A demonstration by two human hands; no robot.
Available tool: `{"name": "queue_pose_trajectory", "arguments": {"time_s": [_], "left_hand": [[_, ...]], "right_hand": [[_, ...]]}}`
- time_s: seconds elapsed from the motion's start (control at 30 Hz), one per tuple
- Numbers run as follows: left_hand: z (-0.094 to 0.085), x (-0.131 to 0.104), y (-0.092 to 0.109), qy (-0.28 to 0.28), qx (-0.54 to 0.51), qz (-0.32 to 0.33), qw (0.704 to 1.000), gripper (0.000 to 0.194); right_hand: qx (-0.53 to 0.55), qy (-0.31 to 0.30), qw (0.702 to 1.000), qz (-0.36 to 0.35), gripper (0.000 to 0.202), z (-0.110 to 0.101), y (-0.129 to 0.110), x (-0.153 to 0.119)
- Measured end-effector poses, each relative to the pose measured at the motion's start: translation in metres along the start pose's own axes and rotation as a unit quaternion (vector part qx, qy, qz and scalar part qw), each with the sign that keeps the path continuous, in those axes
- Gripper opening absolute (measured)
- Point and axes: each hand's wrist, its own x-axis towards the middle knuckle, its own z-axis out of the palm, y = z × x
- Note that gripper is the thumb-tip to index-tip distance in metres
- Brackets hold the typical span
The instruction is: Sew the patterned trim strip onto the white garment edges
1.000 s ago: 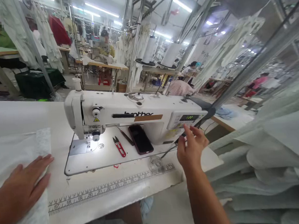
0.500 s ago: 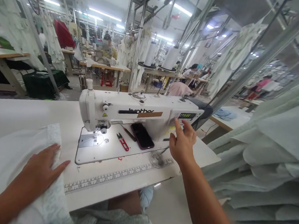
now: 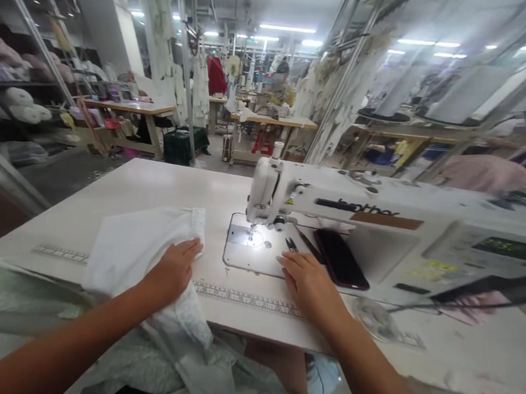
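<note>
My left hand [image 3: 173,272] lies on a white garment piece [image 3: 131,242] with a pale patterned band, left of the needle area; its fingers rest together on the band, and whether they pinch it cannot be made out. My right hand [image 3: 307,281] is over the thread snips [image 3: 291,245], covering their handles, its fingers low and close together. Whether it grips them is hidden. The white sewing machine [image 3: 381,213] stands behind, its lamp lighting the needle plate [image 3: 243,246]. A dark phone [image 3: 340,259] lies right of my right hand.
A printed ruler [image 3: 247,298] runs along the front of the white table [image 3: 154,183]. A clear round dish [image 3: 375,318] sits right of my right wrist. Pale fabric [image 3: 125,362] hangs over my lap. Other worktables and hanging garments stand beyond.
My right hand has left the machine's control panel and come down to the snips. The view has turned left. My left hand stays on the patterned band.
</note>
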Motion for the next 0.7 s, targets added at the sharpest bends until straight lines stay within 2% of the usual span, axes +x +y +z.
{"name": "queue_pose_trajectory", "arguments": {"time_s": [0.07, 0.23, 0.4, 0.5, 0.7], "left_hand": [[-0.003, 0.001, 0.002, -0.006, 0.011, 0.012, 1.0, 0.056], [-0.012, 0.009, 0.011, -0.013, 0.042, 0.039, 0.998, 0.055], [-0.021, 0.02, 0.025, -0.024, 0.019, 0.043, 0.999, 0.031], [-0.02, 0.024, 0.03, -0.031, 0.028, 0.039, 0.998, 0.024], [-0.017, 0.026, 0.03, -0.029, 0.044, 0.036, 0.998, 0.025]], "right_hand": [[-0.018, -0.031, 0.999, 0.015, 0.029, -0.003, -0.005, 0.011], [-0.089, -0.091, 0.983, 0.135, 0.037, -0.004, 0.003, 0.021], [-0.108, -0.13, 0.969, 0.178, 0.042, -0.003, 0.005, 0.019], [-0.099, -0.13, 0.972, 0.172, 0.041, -0.007, -0.012, 0.02], [-0.079, -0.137, 0.985, 0.071, 0.029, -0.005, -0.062, 0.03]]}}
